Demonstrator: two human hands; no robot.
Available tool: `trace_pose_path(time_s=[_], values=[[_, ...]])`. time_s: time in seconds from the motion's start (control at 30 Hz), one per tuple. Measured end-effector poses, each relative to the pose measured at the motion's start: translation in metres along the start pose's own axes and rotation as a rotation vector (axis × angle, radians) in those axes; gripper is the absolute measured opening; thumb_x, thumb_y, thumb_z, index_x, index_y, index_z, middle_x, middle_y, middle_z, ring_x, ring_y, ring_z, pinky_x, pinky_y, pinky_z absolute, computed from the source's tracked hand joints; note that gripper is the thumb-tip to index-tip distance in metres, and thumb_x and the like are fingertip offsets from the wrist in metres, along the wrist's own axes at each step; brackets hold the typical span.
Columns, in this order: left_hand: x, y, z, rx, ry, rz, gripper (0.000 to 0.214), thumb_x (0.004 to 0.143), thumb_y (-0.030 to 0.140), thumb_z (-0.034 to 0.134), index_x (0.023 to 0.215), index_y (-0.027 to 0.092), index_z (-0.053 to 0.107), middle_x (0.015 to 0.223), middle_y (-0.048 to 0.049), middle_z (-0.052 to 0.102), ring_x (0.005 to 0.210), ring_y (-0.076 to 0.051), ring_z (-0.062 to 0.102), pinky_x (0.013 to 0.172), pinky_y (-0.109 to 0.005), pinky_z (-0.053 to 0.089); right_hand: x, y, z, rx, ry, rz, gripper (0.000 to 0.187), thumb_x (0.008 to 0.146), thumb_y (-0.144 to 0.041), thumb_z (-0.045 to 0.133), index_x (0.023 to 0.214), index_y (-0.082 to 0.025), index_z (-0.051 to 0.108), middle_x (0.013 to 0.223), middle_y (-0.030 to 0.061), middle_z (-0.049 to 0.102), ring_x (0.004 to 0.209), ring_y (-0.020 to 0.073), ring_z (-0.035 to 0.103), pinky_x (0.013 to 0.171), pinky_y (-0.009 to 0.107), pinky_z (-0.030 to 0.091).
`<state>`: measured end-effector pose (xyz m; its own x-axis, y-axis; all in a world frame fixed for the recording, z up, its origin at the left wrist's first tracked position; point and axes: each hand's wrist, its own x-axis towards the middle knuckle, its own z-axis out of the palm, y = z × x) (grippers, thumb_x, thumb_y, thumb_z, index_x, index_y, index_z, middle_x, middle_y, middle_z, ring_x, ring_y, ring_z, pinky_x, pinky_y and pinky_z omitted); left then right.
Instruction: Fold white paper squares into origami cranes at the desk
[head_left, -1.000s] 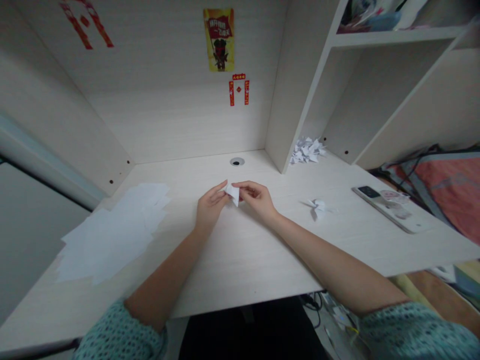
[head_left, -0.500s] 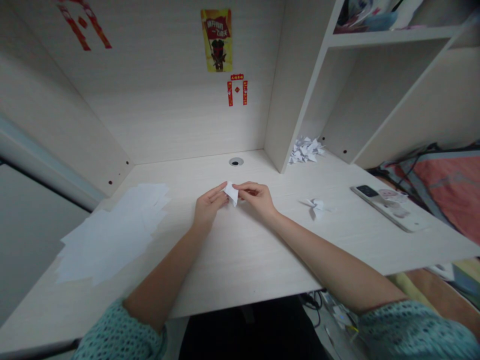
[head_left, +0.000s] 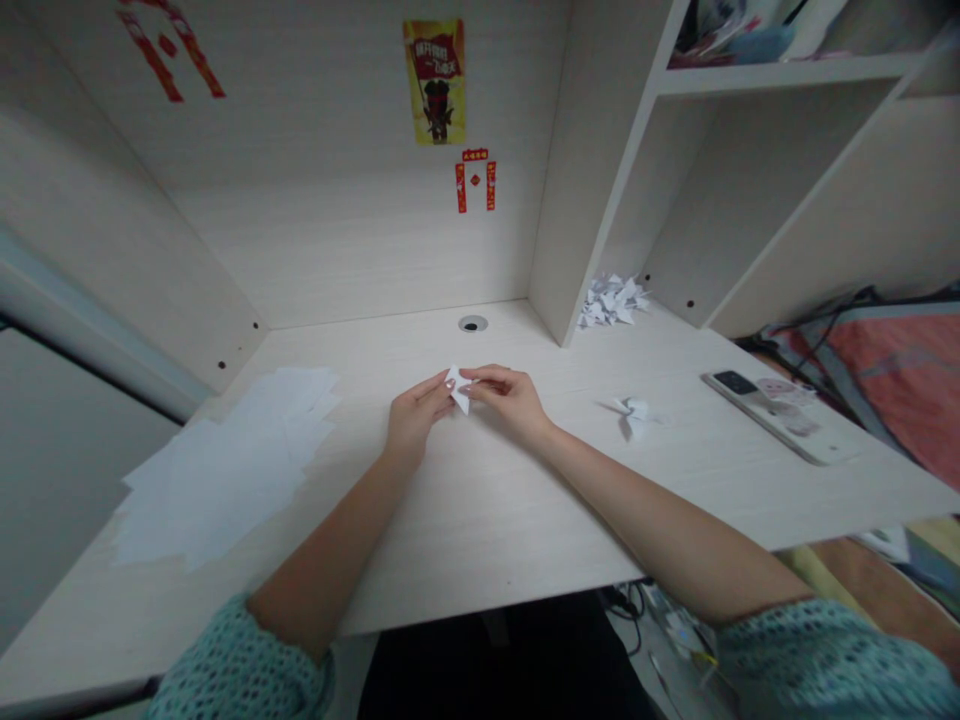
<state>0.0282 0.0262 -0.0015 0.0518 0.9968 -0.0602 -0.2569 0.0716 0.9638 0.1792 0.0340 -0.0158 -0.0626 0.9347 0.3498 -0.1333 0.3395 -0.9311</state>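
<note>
A small folded piece of white paper (head_left: pixel 457 388) is pinched between both hands over the middle of the pale wooden desk (head_left: pixel 480 500). My left hand (head_left: pixel 412 418) grips its left side with fingertips closed on it. My right hand (head_left: pixel 508 398) holds the right side, thumb and forefinger pressed together on the paper. Most of the paper is covered by the fingers.
A spread of loose white sheets (head_left: pixel 225 460) lies at the left. One folded paper figure (head_left: pixel 632 412) sits at the right, and a heap of them (head_left: pixel 613 298) under the shelf. A phone (head_left: pixel 776 420) lies far right. A cable hole (head_left: pixel 472 323) is at the back.
The right hand's fingers have slid a little left over the paper, so less of it shows. Both hands stay in the same spot.
</note>
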Motion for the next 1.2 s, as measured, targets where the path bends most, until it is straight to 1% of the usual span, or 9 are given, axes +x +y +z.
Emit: trace_pose_path(time_s=[0.13,0.23,0.43,0.6,0.67,0.77,0.9,1.1,1.2], values=[[-0.0006,-0.0008,0.0005,-0.024,-0.003,0.003,0.045,0.062,0.031,0.073,0.103,0.014,0.065,0.105,-0.0098,0.066,0.093,-0.019,0.062,0.089,-0.036,0.045,0.0005,0.0033,0.0,0.052,-0.01,0.037,0.033,0.061,-0.032,0.074,0.09,-0.018,0.07,0.071,0.0034,0.067,0.061,0.0126,0.058,0.063,0.028,0.045],[-0.0009,-0.0002,0.0008,-0.023,0.01,0.002,0.046,0.061,0.031,0.073,0.103,0.013,0.065,0.103,-0.0102,0.067,0.089,-0.019,0.063,0.088,-0.037,0.045,0.0012,0.003,-0.0008,0.054,-0.011,0.037,0.033,0.06,-0.031,0.075,0.09,-0.018,0.07,0.069,0.003,0.066,0.06,0.0122,0.057,0.063,0.028,0.045],[0.0006,0.0015,-0.0015,-0.031,-0.002,0.03,0.051,0.064,0.03,0.072,0.112,0.015,0.06,0.093,-0.0088,0.069,0.081,-0.016,0.064,0.085,-0.035,0.047,0.002,-0.003,-0.0035,0.022,-0.089,-0.017,0.025,0.072,-0.035,0.064,0.093,-0.023,0.07,0.092,0.0051,0.066,0.077,0.0142,0.058,0.073,0.029,0.045],[0.0002,0.002,-0.0021,0.009,-0.037,0.084,0.048,0.068,0.034,0.068,0.111,0.015,0.061,0.099,-0.0103,0.068,0.085,-0.018,0.064,0.085,-0.035,0.047,0.0029,-0.0053,-0.0054,0.015,-0.074,0.003,0.028,0.069,-0.033,0.066,0.095,-0.023,0.07,0.092,0.0045,0.066,0.079,0.0142,0.057,0.075,0.029,0.044],[-0.0005,0.0019,-0.0012,0.045,-0.058,0.105,0.046,0.068,0.034,0.067,0.11,0.016,0.062,0.101,-0.0099,0.067,0.088,-0.019,0.063,0.085,-0.035,0.047,0.0034,-0.0048,-0.0055,0.039,-0.056,0.027,0.029,0.068,-0.032,0.065,0.095,-0.022,0.069,0.089,0.004,0.066,0.074,0.0131,0.057,0.073,0.028,0.044],[-0.0014,0.0016,0.0005,0.128,-0.062,0.152,0.041,0.068,0.032,0.067,0.106,0.016,0.064,0.102,-0.0088,0.067,0.089,-0.019,0.062,0.085,-0.034,0.047,0.0037,-0.0041,-0.0049,0.052,-0.041,0.061,0.03,0.067,-0.03,0.065,0.095,-0.019,0.068,0.075,0.0018,0.066,0.063,0.0112,0.054,0.065,0.026,0.043],[-0.0008,-0.0002,0.0011,0.195,-0.095,0.219,0.036,0.07,0.033,0.064,0.102,0.016,0.066,0.105,-0.0086,0.066,0.092,-0.019,0.061,0.084,-0.033,0.048,0.0037,-0.0045,-0.0043,0.029,-0.037,0.058,0.026,0.066,-0.025,0.065,0.091,-0.018,0.069,0.062,-0.0016,0.061,0.055,0.0089,0.05,0.058,0.024,0.04],[-0.0001,-0.0008,-0.0013,0.26,-0.115,0.282,0.036,0.075,0.035,0.06,0.105,0.017,0.065,0.111,-0.0079,0.064,0.094,-0.02,0.06,0.084,-0.032,0.047,0.0044,0.0001,-0.0078,-0.001,-0.095,-0.01,0.021,0.066,-0.027,0.066,0.087,-0.022,0.07,0.089,0.0033,0.064,0.078,0.0138,0.058,0.07,0.026,0.045],[-0.0008,0.0007,-0.0017,0.272,-0.127,0.28,0.036,0.074,0.034,0.061,0.106,0.018,0.065,0.113,-0.0075,0.063,0.097,-0.021,0.059,0.086,-0.032,0.046,0.0045,0.0034,-0.0094,-0.015,-0.121,-0.018,0.022,0.068,-0.026,0.065,0.09,-0.023,0.07,0.093,0.004,0.064,0.083,0.0154,0.059,0.074,0.028,0.045]])
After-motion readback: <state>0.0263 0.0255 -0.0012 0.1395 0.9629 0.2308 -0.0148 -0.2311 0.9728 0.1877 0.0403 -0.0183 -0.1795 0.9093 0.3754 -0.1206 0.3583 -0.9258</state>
